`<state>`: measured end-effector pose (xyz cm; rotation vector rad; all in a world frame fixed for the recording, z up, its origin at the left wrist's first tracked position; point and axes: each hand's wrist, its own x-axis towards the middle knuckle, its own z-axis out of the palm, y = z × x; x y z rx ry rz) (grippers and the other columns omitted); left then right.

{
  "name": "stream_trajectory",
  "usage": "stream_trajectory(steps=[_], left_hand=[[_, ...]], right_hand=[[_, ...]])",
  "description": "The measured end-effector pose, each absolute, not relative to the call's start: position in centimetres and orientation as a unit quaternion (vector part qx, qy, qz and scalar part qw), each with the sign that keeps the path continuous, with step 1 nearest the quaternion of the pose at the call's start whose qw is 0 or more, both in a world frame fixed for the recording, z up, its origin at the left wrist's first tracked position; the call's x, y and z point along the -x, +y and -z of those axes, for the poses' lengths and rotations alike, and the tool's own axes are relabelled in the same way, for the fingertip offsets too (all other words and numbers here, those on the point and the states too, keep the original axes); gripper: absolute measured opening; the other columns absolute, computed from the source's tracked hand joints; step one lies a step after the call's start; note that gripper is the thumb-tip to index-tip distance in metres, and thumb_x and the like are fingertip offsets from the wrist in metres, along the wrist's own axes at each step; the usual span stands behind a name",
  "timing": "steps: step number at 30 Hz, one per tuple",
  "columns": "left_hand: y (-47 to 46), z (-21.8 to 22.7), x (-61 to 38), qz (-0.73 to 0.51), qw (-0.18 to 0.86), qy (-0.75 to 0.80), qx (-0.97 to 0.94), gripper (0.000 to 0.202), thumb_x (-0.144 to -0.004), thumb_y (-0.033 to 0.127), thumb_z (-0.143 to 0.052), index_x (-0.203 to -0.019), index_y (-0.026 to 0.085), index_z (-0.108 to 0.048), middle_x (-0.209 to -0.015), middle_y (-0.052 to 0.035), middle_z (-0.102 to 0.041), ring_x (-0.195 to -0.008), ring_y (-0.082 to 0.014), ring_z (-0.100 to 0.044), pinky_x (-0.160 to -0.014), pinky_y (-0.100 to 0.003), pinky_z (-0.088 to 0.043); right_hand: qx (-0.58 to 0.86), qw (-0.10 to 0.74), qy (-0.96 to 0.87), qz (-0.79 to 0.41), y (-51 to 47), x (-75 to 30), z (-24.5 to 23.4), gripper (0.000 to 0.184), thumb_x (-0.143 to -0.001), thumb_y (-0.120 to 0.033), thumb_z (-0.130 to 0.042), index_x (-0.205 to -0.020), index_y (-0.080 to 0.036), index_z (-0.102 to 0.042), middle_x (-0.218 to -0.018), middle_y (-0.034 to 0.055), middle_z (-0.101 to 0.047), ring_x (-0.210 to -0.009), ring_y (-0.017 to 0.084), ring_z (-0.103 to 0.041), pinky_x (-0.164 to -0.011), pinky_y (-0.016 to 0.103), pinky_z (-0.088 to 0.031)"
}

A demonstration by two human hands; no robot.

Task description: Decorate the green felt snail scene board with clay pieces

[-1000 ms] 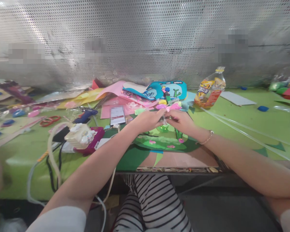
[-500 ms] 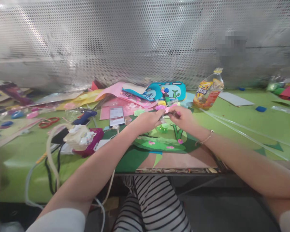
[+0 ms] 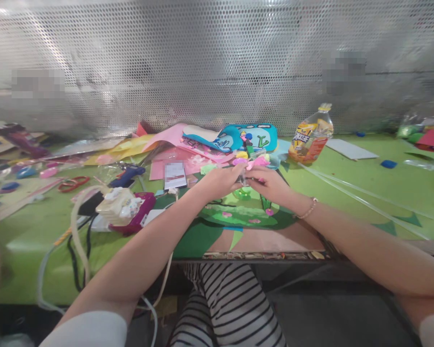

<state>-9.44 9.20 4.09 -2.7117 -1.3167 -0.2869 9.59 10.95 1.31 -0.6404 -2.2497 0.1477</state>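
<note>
My left hand (image 3: 222,180) is closed, its fingers pinching a small clear plastic piece (image 3: 243,179). Close against it, the fingers of my right hand (image 3: 271,183) are bent together around something too small to make out. Both hands hover over a green paper picture (image 3: 238,217) with pink flowers and a light-green shape (image 3: 242,193). Just beyond my fingertips lie bright pink (image 3: 259,162), yellow (image 3: 241,155) and purple lumps (image 3: 239,161) that look like modelling clay.
A blue decorated sheet (image 3: 271,137) lies at the back, beside a plastic snack bottle (image 3: 311,137). To the left are a phone (image 3: 175,175), a blue glue gun (image 3: 128,177), red-handled scissors (image 3: 73,183) and a cluttered purple box (image 3: 141,214) with cables. Clear strips (image 3: 369,202) lie right.
My right hand's fingers have shifted and straightened slightly beside the left fingertips. More of the pink lump shows behind them. My left hand stays nearly in place.
</note>
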Motion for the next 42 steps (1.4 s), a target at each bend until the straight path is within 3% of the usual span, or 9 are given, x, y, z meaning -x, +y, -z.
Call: stream_trajectory(steps=[5, 10, 16, 21, 25, 29, 32, 39, 42], left_hand=[[9.3, -3.9, 9.5, 0.045, 0.063, -0.399, 0.914, 0.053, -0.090, 0.040, -0.043, -0.135, 0.014, -0.031, -0.117, -0.0148, -0.062, -0.105, -0.0278, -0.061, -0.074, -0.030, -0.046], [9.8, -4.0, 9.9, 0.096, 0.066, -0.493, 0.862, 0.056, -0.090, 0.045, -0.042, -0.137, 0.019, -0.028, -0.112, -0.0118, -0.064, -0.102, -0.0277, -0.062, -0.079, -0.033, -0.046], [10.7, -3.1, 11.2, 0.120, 0.108, -0.670, 0.724, 0.079, -0.082, 0.035, -0.058, -0.141, 0.001, -0.016, -0.131, -0.0284, -0.042, -0.120, -0.0357, -0.047, -0.091, -0.039, -0.042], [10.9, -2.7, 11.3, 0.120, 0.087, -0.663, 0.734, 0.077, -0.081, 0.033, -0.058, -0.141, 0.001, -0.022, -0.136, -0.0297, -0.035, -0.127, -0.0411, -0.036, -0.097, -0.048, -0.037], [10.8, -3.2, 10.4, 0.221, -0.055, -0.550, 0.804, 0.056, -0.084, 0.030, -0.053, -0.133, 0.008, -0.038, -0.132, -0.0219, -0.045, -0.125, -0.0319, -0.042, -0.100, -0.045, -0.037], [10.2, -4.1, 9.5, 0.320, -0.432, -0.413, 0.735, 0.036, -0.086, 0.037, -0.052, -0.115, 0.015, -0.057, -0.119, -0.0129, -0.060, -0.102, -0.0202, -0.061, -0.091, -0.036, -0.047], [9.9, -4.7, 9.5, 0.366, -0.595, -0.345, 0.627, 0.028, -0.079, 0.037, -0.063, -0.092, 0.013, -0.066, -0.101, -0.0097, -0.068, -0.087, -0.0142, -0.065, -0.086, -0.031, -0.049], [10.1, -4.9, 9.8, 0.436, -0.621, -0.343, 0.554, 0.022, -0.062, 0.019, -0.079, -0.080, 0.011, -0.070, -0.079, -0.0021, -0.070, -0.074, -0.0084, -0.064, -0.084, -0.026, -0.049], [9.8, -5.2, 9.8, 0.438, -0.585, -0.379, 0.568, 0.013, -0.066, 0.015, -0.075, -0.077, 0.011, -0.069, -0.068, -0.0001, -0.067, -0.062, -0.0057, -0.060, -0.072, -0.023, -0.050]], right_hand=[[0.199, 0.311, -0.925, -0.089, 11.4, -10.0, -1.1, 0.027, -0.088, -0.016, -0.044, -0.093, -0.021, -0.070, -0.103, 0.0068, -0.065, -0.099, 0.019, -0.060, -0.086, 0.034, -0.048], [0.320, 0.427, -0.842, -0.082, 11.8, -10.5, -1.8, 0.023, -0.086, -0.020, -0.047, -0.094, -0.022, -0.068, -0.095, 0.0043, -0.069, -0.089, 0.020, -0.063, -0.080, 0.035, -0.050], [0.395, 0.436, -0.804, -0.082, 11.9, -11.0, -2.1, 0.025, -0.086, -0.021, -0.043, -0.097, -0.022, -0.065, -0.100, 0.0050, -0.067, -0.096, 0.022, -0.060, -0.082, 0.039, -0.049], [0.381, 0.422, -0.819, -0.080, 12.4, -10.8, -1.3, 0.021, -0.089, -0.029, -0.044, -0.097, -0.020, -0.062, -0.100, 0.0077, -0.066, -0.094, 0.023, -0.061, -0.077, 0.037, -0.051], [0.332, 0.409, -0.847, -0.068, 12.3, -10.6, -1.0, 0.024, -0.089, -0.028, -0.047, -0.106, -0.022, -0.062, -0.106, 0.0068, -0.066, -0.094, 0.021, -0.063, -0.079, 0.036, -0.053], [0.284, 0.382, -0.879, -0.013, 11.8, -10.6, -0.7, 0.043, -0.086, -0.013, -0.041, -0.125, -0.025, -0.055, -0.120, 0.0055, -0.063, -0.107, 0.021, -0.060, -0.088, 0.038, -0.052], [0.247, 0.327, -0.912, 0.013, 11.2, -10.6, -0.7, 0.058, -0.081, -0.005, -0.037, -0.135, -0.025, -0.047, -0.128, 0.0047, -0.058, -0.117, 0.020, -0.055, -0.097, 0.038, -0.047], [0.260, 0.318, -0.912, 0.005, 11.0, -10.6, -1.2, 0.056, -0.090, -0.014, -0.032, -0.144, -0.028, -0.030, -0.149, 0.0066, -0.031, -0.135, 0.022, -0.033, -0.101, 0.042, -0.043], [0.302, 0.375, -0.877, 0.005, 12.3, -11.9, -1.7, 0.043, -0.095, -0.027, -0.031, -0.136, -0.024, -0.042, -0.136, 0.0108, -0.044, -0.127, 0.024, -0.042, -0.100, 0.044, -0.043]])
